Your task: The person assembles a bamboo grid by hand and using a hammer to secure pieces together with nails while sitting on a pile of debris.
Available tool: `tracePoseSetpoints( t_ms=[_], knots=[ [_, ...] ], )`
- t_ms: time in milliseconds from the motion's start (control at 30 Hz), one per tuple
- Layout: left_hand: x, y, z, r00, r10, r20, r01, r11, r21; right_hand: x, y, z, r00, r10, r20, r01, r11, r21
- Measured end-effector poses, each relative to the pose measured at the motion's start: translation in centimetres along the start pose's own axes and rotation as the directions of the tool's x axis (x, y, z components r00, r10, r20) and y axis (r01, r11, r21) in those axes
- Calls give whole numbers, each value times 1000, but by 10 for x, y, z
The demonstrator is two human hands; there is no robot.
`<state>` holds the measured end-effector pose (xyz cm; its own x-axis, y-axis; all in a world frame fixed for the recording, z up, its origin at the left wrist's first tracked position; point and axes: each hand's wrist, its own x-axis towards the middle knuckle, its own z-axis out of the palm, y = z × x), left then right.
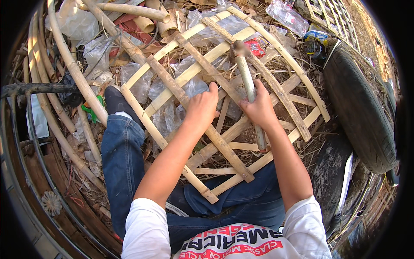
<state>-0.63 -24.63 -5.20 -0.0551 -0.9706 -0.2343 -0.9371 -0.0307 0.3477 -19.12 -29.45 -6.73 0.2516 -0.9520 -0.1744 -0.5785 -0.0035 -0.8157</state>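
A panel of crossed bamboo strips [207,64], woven into an open lattice, lies tilted over my legs and the littered ground. My left hand [202,105] is closed on the lattice near its middle, its fingers curled around a strip and partly hidden. In my right hand [261,108] is a hammer [247,80], gripped by its pale, straight handle. Its head points away from me and rests on or just above the lattice's far right part; I cannot tell which. The handle's lower end reaches toward the near edge of the panel.
Long bamboo poles [71,64] curve along the left, beside a black metal frame [39,89]. Crumpled clear plastic bags [97,56] and dry straw cover the ground beyond. A worn black tyre [360,112] stands at the right. Another bamboo lattice [334,15] lies at the far right.
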Motion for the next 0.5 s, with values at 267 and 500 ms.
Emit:
tracePoseSetpoints(
  t_ms=[267, 500],
  knots=[
    [0, 0, 2, 999, -17, -27, 16, 999, -31, -1, -5, -1, 998, -51, -34, 51, 999, -5],
    [1, -2, 10, 998, -55, -29, 53, 997, -61, -1, -7, -2, 999, -47, -24, 47, 998, 35]
  ],
)
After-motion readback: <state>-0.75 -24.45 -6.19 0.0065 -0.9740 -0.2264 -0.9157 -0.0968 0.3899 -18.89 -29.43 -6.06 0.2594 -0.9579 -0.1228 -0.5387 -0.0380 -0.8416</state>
